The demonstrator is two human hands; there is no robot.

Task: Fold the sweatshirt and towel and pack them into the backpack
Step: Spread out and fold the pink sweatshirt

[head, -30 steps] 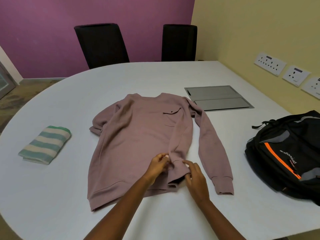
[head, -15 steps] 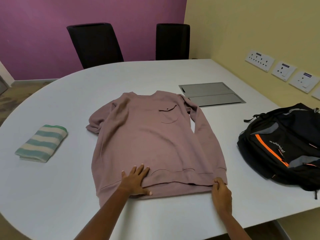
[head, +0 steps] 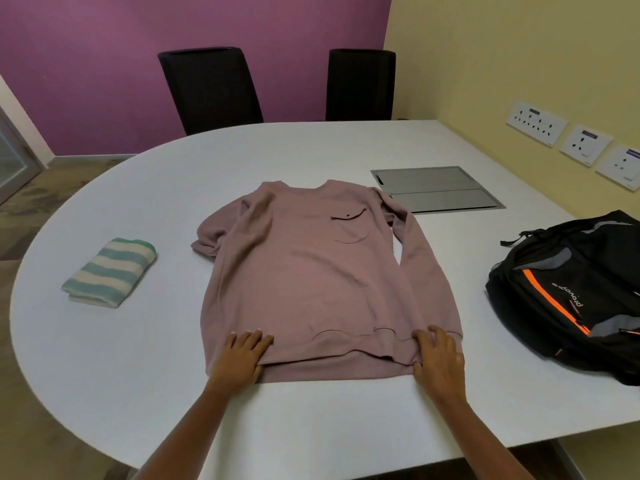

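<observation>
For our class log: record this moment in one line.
mauve sweatshirt: spread flat, unfolded | left hand, right hand: on its hem | green-striped folded towel: left of it | black-orange backpack: right of it

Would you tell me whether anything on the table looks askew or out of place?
Only the mauve fleece sweatshirt: its sleeve on the person's left is bunched by the shoulder, while the other lies straight. Nothing looks spilled or damaged.

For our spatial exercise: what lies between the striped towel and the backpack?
The pink sweatshirt lies spread flat between them, as the head view shows.
</observation>
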